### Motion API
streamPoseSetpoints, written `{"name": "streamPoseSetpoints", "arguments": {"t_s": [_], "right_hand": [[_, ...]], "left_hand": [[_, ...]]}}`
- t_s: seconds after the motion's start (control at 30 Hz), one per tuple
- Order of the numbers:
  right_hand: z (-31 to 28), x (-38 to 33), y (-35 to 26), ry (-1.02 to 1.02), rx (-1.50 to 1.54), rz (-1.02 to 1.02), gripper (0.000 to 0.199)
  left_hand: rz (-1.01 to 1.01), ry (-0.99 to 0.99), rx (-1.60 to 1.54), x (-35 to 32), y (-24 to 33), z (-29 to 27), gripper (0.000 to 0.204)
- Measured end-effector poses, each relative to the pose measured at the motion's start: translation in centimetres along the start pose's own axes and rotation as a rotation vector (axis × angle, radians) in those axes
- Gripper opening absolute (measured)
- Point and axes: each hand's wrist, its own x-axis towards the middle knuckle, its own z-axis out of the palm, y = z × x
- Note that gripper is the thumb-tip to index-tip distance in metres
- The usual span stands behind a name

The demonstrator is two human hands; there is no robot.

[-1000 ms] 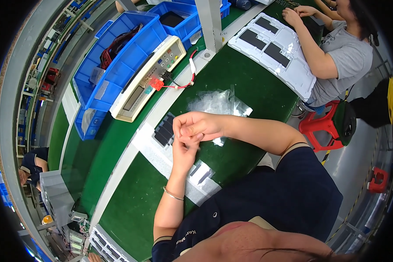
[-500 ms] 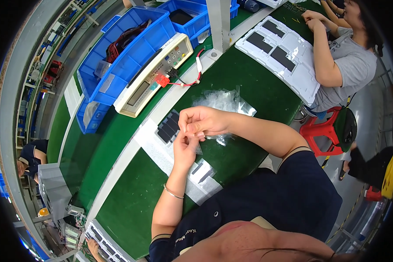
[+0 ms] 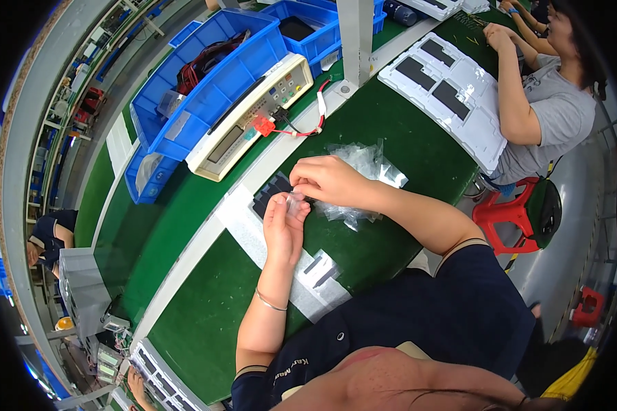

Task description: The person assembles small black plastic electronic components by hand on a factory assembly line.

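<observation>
A small clear plastic bag (image 3: 294,203) lies across the fingers of my left hand (image 3: 284,233), held by its thumb and fingers with the palm turned up. Curled over the bag's top edge, my right hand (image 3: 330,179) pinches there; its fingertips are partly hidden. Just behind the hands, a row of flat black pieces (image 3: 262,203) rests on a white foam strip (image 3: 243,229). To the right of my right hand spreads a loose pile of clear bags (image 3: 384,171). Nearer me, a clear bag with dark narrow pieces (image 3: 319,268) lies on the strip's near end.
A cream test instrument (image 3: 250,116) with red and black leads stands behind, beside blue bins (image 3: 212,75). A grey post (image 3: 355,41) rises from the green bench (image 3: 206,308). At right, a co-worker (image 3: 545,96) sits by a white tray (image 3: 445,96); a red stool (image 3: 504,219) stands below.
My left hand has turned its palm upward, and the bag now shows across its fingers. My right hand has shifted slightly right and up. The whole view has moved a little.
</observation>
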Motion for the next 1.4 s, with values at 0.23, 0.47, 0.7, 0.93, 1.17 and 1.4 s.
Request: {"name": "streamPoseSetpoints", "arguments": {"t_s": [0.23, 0.47, 0.7, 0.93, 1.17, 1.4], "right_hand": [[0.30, 0.05, -0.46, 0.043, 0.002, 0.041, 0.008], [0.09, -0.02, -0.73, 0.027, 0.008, 0.004, 0.008], [0.67, -0.12, -0.36, 0.015, 0.024, -0.020, 0.009], [0.36, -0.09, -0.19, -0.001, 0.116, 0.028, 0.009], [0.51, -0.16, -0.49, 0.000, 0.138, 0.042, 0.009], [0.45, -0.15, -0.55, -0.082, 0.215, 0.057, 0.011]], "left_hand": [[0.022, 0.007, -0.043, 0.00, 0.06, 0.22, 0.018], [0.028, 0.003, -0.041, 0.03, -0.05, -0.21, 0.007], [0.060, 0.071, -0.087, 0.13, -0.27, -0.27, 0.009], [0.048, 0.062, -0.034, -0.03, 0.04, 0.38, 0.009], [0.075, 0.018, 0.024, 0.13, -0.34, -0.33, 0.013], [0.074, 0.028, -0.015, 0.24, -0.40, -0.31, 0.011]]}}
